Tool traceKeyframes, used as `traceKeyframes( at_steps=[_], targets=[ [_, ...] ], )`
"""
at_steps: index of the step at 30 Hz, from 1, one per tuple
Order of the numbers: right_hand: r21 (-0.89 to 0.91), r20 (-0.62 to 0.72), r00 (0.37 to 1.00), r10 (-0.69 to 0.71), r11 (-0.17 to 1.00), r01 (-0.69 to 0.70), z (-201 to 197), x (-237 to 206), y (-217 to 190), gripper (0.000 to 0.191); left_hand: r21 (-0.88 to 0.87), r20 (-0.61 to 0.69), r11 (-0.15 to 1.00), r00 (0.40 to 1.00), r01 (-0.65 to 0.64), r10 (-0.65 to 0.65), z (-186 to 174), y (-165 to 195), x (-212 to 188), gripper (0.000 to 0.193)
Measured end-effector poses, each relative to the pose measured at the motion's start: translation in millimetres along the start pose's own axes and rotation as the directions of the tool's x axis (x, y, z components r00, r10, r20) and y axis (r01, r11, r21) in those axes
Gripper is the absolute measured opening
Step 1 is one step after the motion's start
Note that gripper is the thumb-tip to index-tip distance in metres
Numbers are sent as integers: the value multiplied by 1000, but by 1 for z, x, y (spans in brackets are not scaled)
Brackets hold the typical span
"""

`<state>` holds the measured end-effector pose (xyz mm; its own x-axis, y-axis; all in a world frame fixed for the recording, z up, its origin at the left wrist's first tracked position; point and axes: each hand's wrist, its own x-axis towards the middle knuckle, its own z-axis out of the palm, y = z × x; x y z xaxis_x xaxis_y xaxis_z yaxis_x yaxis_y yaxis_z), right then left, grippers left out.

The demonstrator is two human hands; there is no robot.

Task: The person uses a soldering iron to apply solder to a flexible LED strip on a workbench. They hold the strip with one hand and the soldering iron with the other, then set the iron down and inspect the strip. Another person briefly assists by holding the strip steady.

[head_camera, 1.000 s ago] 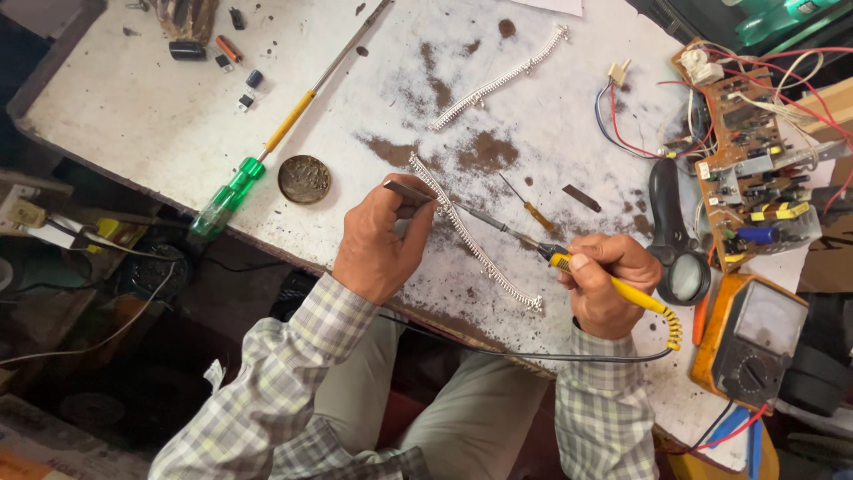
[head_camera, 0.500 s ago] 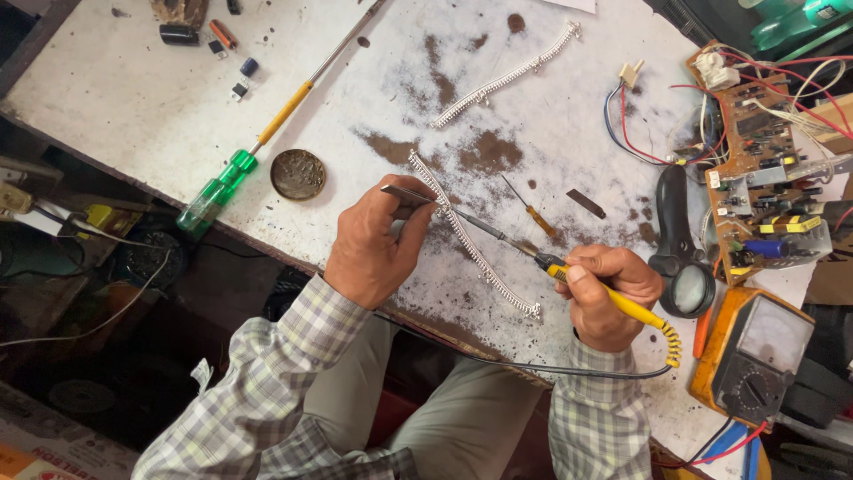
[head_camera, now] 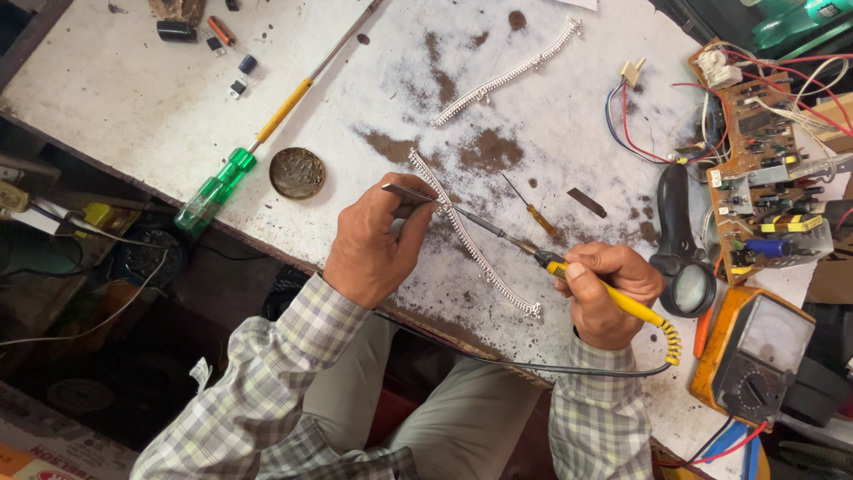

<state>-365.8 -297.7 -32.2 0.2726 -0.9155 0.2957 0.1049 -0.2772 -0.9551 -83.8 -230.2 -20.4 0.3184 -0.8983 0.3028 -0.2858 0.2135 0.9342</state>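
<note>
The long white strip [head_camera: 471, 236] lies slantwise on the stained white bench [head_camera: 133, 98], its far end near my left thumb and its near end close to the bench edge. My left hand [head_camera: 373, 244] pinches a thin pair of tweezers [head_camera: 410, 193] closed, their tips resting at the upper part of the strip. My right hand [head_camera: 609, 289] is wrapped tight around the yellow handle of the soldering iron [head_camera: 533, 253], whose tip reaches toward the strip just beside the tweezers. Compared with a second ago, the iron's tip has slid up along the strip toward the tweezers, and my right hand has followed; I judge that the joint under the tweezers is what I am working on. A second, shorter white strip [head_camera: 506, 76] lies well apart, higher on the bench. To my left sit a round brown tin [head_camera: 297, 172] and a green-handled screwdriver [head_camera: 218, 191]; to my right, a black magnifying glass [head_camera: 684, 258], a circuit board [head_camera: 764, 169] with loose wires, and an orange meter [head_camera: 755, 356].
</note>
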Motion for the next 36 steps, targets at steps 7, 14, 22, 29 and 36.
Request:
traceKeyframes(
  at_steps=[7, 14, 22, 29, 36],
  targets=[
    [26, 20, 1000, -1, 1000, 1, 0, 1, 2, 5, 11, -2, 1000, 1000, -19, 19, 0, -1, 0, 19],
    [14, 18, 1000, 17, 1000, -17, 0, 1, 3, 5, 13, -6, 1000, 1000, -27, 27, 0, -2, 0, 19],
    [-12, -3, 1000, 20, 1000, -20, 0, 0, 5, 5, 1, 2, 1000, 1000, -15, 15, 0, -2, 0, 19],
    [-25, 1, 1000, 22, 999, -22, -1, 0, 5, 5, 5, 7, 1000, 1000, 5, -5, -1, -2, 1, 18],
    [-34, -24, 999, 32, 999, -32, -1, -1, 5, 4, 10, 11, 1000, 1000, 12, -12, 0, -3, 1, 18]
  ],
)
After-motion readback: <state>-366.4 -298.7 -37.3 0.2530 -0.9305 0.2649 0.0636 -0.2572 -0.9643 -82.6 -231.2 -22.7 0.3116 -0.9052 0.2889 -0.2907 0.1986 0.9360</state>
